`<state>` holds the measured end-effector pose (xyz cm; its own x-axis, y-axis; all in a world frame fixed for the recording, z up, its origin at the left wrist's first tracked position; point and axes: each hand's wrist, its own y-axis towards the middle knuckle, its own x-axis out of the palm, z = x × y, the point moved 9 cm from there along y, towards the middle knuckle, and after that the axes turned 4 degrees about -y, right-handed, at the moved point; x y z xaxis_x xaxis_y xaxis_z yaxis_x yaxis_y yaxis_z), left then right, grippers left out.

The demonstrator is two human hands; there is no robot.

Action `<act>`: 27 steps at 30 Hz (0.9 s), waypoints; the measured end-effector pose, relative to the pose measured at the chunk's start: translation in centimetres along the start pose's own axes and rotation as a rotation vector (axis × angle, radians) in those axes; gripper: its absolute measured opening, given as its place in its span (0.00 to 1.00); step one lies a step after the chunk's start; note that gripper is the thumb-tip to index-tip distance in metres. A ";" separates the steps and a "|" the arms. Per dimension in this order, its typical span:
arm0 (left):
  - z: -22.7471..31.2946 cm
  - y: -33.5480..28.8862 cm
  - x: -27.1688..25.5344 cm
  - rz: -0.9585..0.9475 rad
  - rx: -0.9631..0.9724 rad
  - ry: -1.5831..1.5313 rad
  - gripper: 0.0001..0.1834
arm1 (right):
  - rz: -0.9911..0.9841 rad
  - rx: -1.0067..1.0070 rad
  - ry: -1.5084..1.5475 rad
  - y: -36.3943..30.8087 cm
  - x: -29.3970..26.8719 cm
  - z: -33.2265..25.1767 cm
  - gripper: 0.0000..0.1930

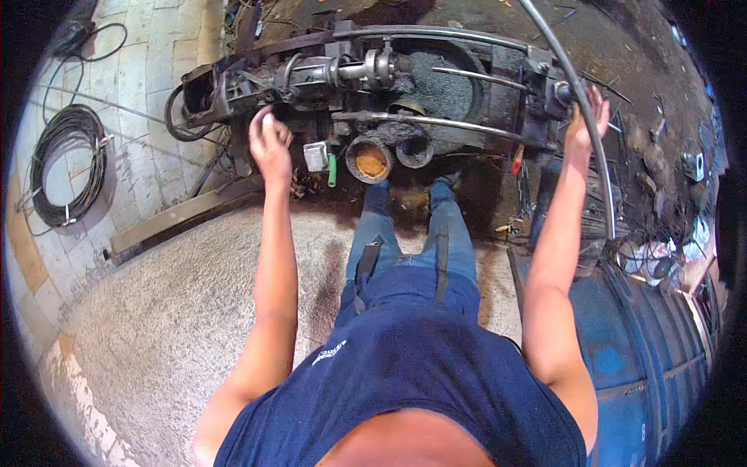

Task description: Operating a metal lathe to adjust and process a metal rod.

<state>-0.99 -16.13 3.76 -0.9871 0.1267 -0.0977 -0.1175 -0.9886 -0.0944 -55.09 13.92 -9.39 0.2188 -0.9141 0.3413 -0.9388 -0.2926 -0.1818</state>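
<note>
My left hand (271, 146) is raised at the near edge of the long, greasy metal machine (311, 74), fingers loosely bent and apart, nothing visible in them. At the machine's right end, my right hand (589, 124) reaches up with fingers stretched out beside a dark round fitting (562, 92). A long grey metal bar (595, 152) passes across that hand in this view; whether the palm touches it I cannot tell. Bright parallel rods (436, 121) run along the machine, with a shaft and flanged coupling (379, 70) toward its left.
Below the machine are a can with orange-brown contents (369, 160), a dark cup (414, 151) and a green-handled brush (331, 170). A dark basin (443, 82) sits under the rods. Coiled black cable (68, 165) lies left; a blue barrel (634, 350) stands lower right.
</note>
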 end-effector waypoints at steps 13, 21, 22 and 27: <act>-6.0 13.0 13.6 -0.241 0.386 0.486 0.19 | -0.511 0.176 -0.261 1.4 6.1 3.2 0.22; -7.0 12.7 14.7 -0.271 0.396 0.511 0.24 | -0.498 0.089 -0.451 1.1 7.3 3.0 0.15; -6.7 12.7 14.5 -0.256 0.429 0.520 0.25 | -0.519 0.083 -0.422 0.8 8.0 3.1 0.16; -6.8 12.4 14.9 -0.264 0.398 0.554 0.26 | -0.532 0.090 -0.570 0.6 9.1 4.0 0.17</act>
<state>-16.40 -25.94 -5.58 -0.7328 0.2837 -0.6185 -0.4789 -0.8607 0.1726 -52.57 4.31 -10.09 0.7590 -0.6402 -0.1182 -0.6493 -0.7312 -0.2091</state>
